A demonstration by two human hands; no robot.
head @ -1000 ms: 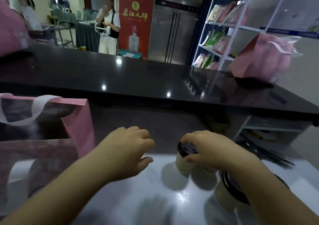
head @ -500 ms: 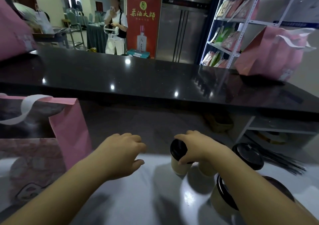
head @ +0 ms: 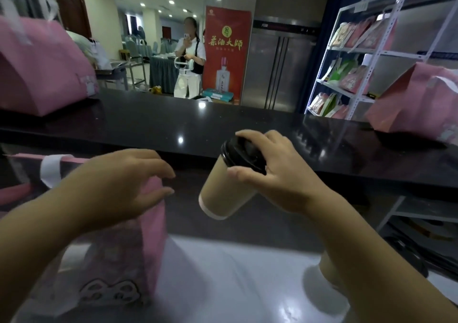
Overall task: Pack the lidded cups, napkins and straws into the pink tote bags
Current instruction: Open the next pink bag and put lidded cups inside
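Note:
My right hand (head: 277, 174) grips a beige paper cup (head: 225, 188) by its black lid and holds it in the air, tilted, above the white table (head: 223, 285). Left of it stands an open pink tote bag (head: 128, 253) with white handles. My left hand (head: 124, 183) rests on the bag's right rim, fingers apart, thumb against the fabric. Another beige cup (head: 327, 270) stands on the table, mostly hidden under my right forearm. No napkins are visible; dark objects at the lower right may be straws.
A black counter (head: 198, 124) runs across behind the table. More pink tote bags sit on it at the left (head: 42, 69) and right (head: 416, 102). A metal shelf (head: 359, 57) of packets stands at the right. A person (head: 189, 59) stands far behind.
My right hand lifted the cup off the table and carried it up and leftward, tilting it. My left hand moved onto the bag's rim.

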